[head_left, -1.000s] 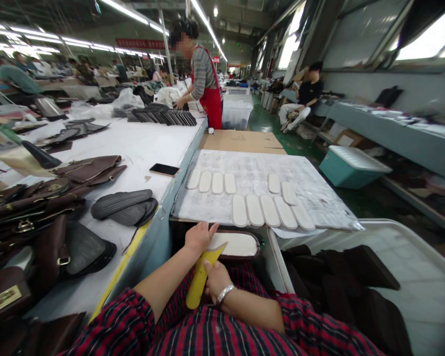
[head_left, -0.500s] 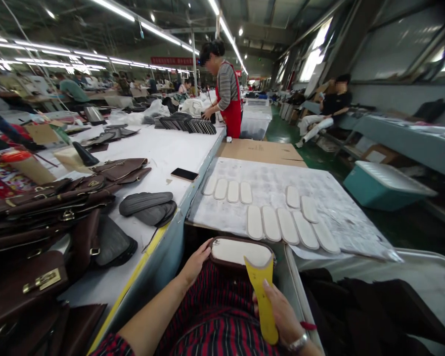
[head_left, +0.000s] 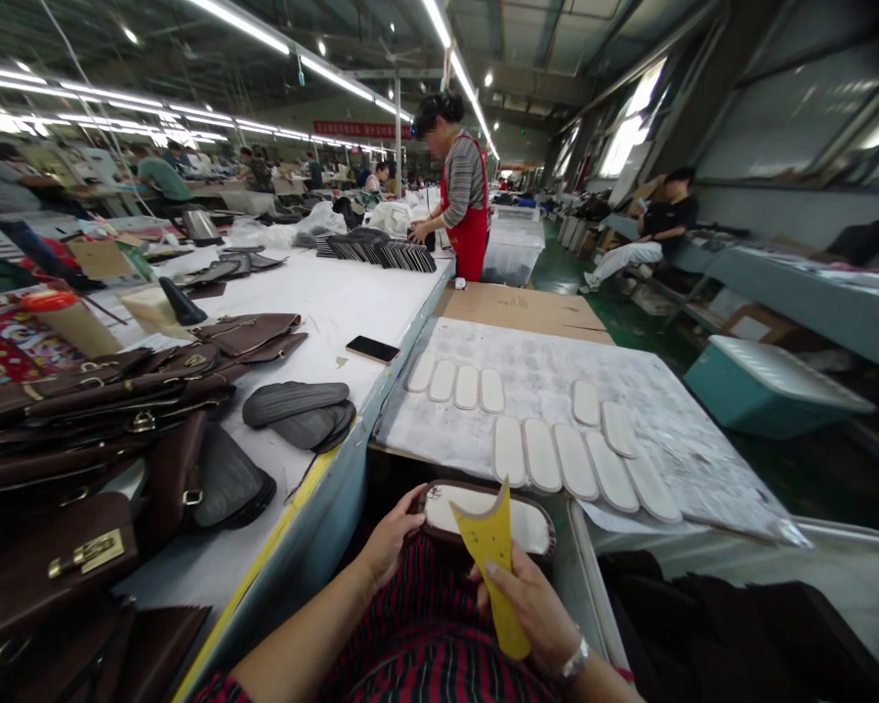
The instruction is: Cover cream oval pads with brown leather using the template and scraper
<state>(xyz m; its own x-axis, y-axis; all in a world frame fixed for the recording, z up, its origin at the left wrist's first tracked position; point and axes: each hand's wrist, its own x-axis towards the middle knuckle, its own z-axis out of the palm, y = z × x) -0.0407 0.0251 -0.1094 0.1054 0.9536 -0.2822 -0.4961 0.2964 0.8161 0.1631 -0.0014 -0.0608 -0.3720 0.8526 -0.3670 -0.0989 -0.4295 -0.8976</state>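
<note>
Beyond both grips, the blotchy board (head_left: 703,430) is the biggest worry: swing the right grip (head_left: 531,600) up carelessly and the nearest cream ovals (head_left: 538,455) could be knocked askew. Between the grips sits the brown-rimmed piece (head_left: 475,494), its left end pinched by the left grip (head_left: 394,535); support underneath is hidden, so pressure at the far end might tip it. Then the yellow tool (head_left: 499,586), clasped by the right grip: its pointed horns, whether touching or not I can't tell, could gouge the pale face if it slips. Textures now: left of the left grip, the smooth white counter (head_left: 322,303); ahead, that smeary board; between, a long rounded panel in dark, glossy edging; above the right grip, a thin, stiff-looking blade, notched like a fishtail; farther out, flat, matte ovals.
</note>
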